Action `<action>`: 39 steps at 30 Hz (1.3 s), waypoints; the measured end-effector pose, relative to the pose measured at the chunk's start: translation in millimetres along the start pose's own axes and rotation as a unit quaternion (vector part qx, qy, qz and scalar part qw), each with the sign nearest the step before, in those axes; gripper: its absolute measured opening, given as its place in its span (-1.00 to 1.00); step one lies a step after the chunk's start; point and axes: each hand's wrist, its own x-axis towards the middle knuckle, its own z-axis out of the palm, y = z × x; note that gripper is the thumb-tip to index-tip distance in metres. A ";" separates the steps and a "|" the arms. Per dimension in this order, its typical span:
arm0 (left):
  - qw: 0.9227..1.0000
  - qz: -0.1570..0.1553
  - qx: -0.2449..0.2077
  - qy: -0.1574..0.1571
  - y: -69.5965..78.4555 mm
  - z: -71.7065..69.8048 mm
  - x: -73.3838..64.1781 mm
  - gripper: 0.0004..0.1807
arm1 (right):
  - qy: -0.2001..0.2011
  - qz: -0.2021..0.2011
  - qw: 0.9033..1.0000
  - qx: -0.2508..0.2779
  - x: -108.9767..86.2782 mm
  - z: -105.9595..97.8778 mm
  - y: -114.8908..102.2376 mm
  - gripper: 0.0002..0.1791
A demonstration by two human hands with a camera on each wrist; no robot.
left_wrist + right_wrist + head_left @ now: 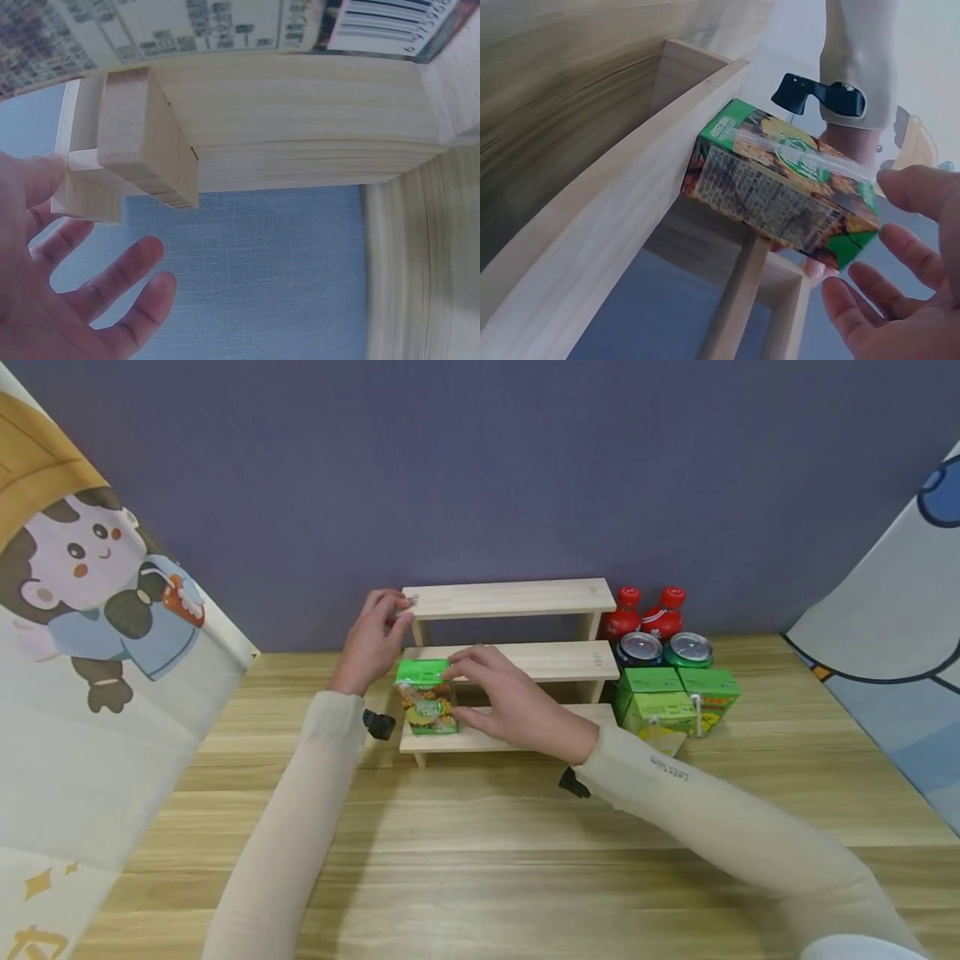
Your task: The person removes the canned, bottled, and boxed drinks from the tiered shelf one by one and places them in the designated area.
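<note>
A green-topped drink carton (427,697) with fruit pictures stands on the lowest step of a three-tier wooden shelf (517,599), at its left end. My right hand (517,706) is at the carton's right side, thumb low and fingers by the top corner. In the right wrist view, loosely bent fingers (896,255) lie around the carton's (780,187) end, without a firm grip showing. My left hand (373,639) holds the left end of the top tier between thumb and index finger. Its other fingers (124,274) spread out loosely beside the wood in the left wrist view.
Right of the shelf stand two red-capped bottles (662,617), two cans (690,647) and several green and yellow-green cartons (705,689). A dark blue-grey wall (480,468) rises behind the shelf. Printed panels (112,652) flank the wood-grain table (450,860).
</note>
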 end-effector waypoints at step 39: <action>1.000 0.010 -0.015 0.001 0.6 -2.7 -0.9 -0.61 | 0.093 -0.007 0.994 0.053 3.6 -25.5 -2.4 -0.84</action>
